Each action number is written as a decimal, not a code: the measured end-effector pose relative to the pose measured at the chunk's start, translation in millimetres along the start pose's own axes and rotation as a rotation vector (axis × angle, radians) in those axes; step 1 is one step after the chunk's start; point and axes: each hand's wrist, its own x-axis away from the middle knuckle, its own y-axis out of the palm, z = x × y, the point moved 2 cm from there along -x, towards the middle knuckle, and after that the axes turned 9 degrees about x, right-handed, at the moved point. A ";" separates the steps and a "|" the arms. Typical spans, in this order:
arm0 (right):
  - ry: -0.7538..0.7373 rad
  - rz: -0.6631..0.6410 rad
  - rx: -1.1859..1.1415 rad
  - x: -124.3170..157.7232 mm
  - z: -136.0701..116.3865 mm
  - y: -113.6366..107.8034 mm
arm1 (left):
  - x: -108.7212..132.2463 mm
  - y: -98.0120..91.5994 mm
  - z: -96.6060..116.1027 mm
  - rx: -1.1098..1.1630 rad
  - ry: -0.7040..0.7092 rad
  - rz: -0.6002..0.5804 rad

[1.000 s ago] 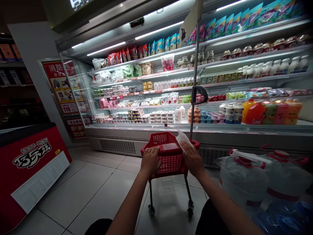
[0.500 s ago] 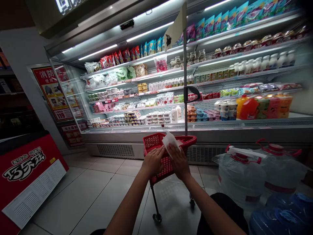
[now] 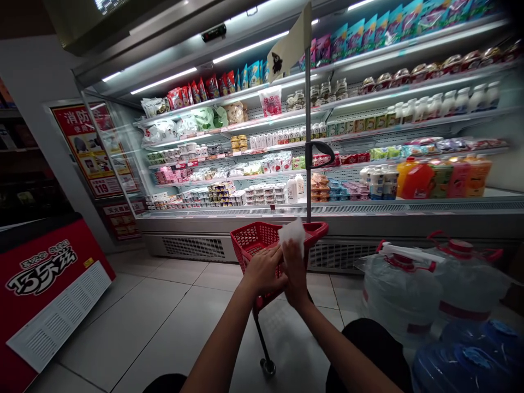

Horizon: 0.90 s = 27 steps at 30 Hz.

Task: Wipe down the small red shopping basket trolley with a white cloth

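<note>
A small red shopping cart (image 3: 254, 240) stands on the tiled floor in front of me, with a tall grey pole (image 3: 308, 136) and a pale flag (image 3: 289, 46) rising from it. My left hand (image 3: 265, 270) rests curled over the cart's near rim, fingers closed on it. Right beside it, my right hand (image 3: 295, 267) holds a white slip of paper (image 3: 292, 232) upright above the cart's handle. The two hands touch each other.
An open chiller (image 3: 327, 210) with lit shelves of dairy, bottles and packets fills the wall ahead. Large water jugs (image 3: 403, 289) stand on the floor at right. A red freezer chest (image 3: 45, 284) sits at left. Grey tiles lie between.
My right hand slid left along the cart's rim to meet my left hand and lifted the paper upright. The cart swung its basket leftwards.
</note>
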 end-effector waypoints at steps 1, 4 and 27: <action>-0.044 -0.040 -0.007 3.2 -4.8 -0.8 | 0.7 -1.2 -0.8 0.003 0.007 -0.006; -0.104 -0.092 0.025 -5.6 11.5 -9.6 | 5.5 -7.9 -9.7 -0.005 0.034 -0.029; -0.294 -0.141 -0.039 -4.0 -13.3 -38.3 | 4.3 20.9 -23.7 0.039 -0.145 0.302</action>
